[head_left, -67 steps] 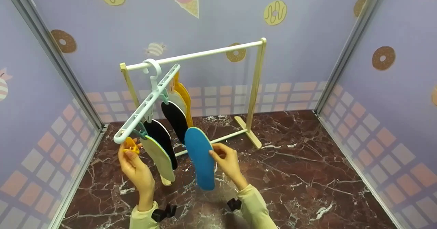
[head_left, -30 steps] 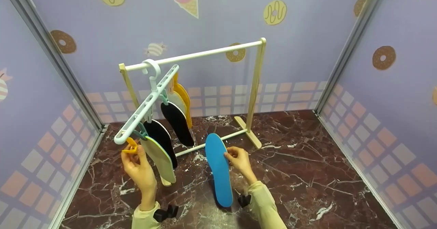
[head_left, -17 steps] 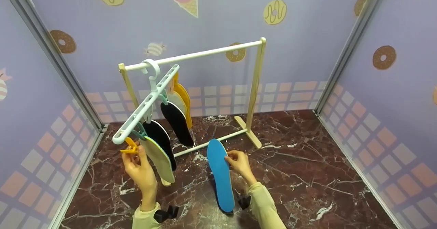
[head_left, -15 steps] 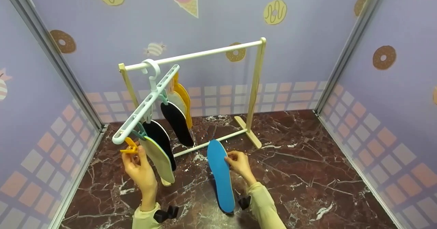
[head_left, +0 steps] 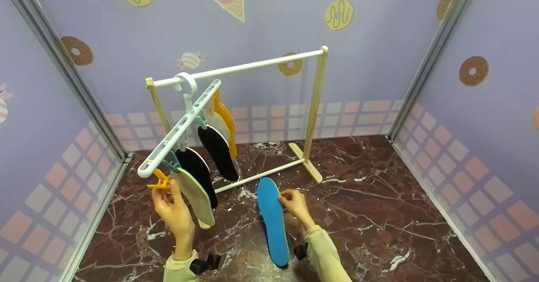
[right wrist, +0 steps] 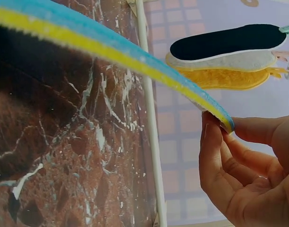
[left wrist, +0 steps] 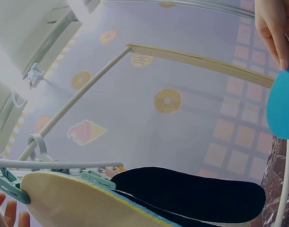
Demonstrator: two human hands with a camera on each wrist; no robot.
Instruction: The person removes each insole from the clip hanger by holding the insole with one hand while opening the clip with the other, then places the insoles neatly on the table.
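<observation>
My left hand [head_left: 172, 214] pinches an orange clothespin-style clip [head_left: 159, 183] hanging under the near end of a pale clip hanger [head_left: 179, 126]. In my right hand [head_left: 296, 204] is a blue insole [head_left: 273, 223], pinched between thumb and fingers by its right edge. It tilts with its lower end close to the table. The right wrist view shows the yellow layer [right wrist: 149, 71] under its blue face. Beside my left hand hang a beige insole [head_left: 196, 200] in a green clip [head_left: 172, 163] and a black insole [head_left: 200, 168] behind it.
The hanger hooks over the white bar [head_left: 252, 66] of a wooden rack, near its left post [head_left: 159, 105]. Farther back on it hang another black insole [head_left: 217, 151], a grey one and a yellow one [head_left: 229, 122]. A dark marbled table [head_left: 358, 214] lies below, with patterned walls around.
The blue insole has moved right and down, away from the hanging insoles, with my right hand. My left hand stays at the hanger's near end, the orange clip now turned in its fingers.
</observation>
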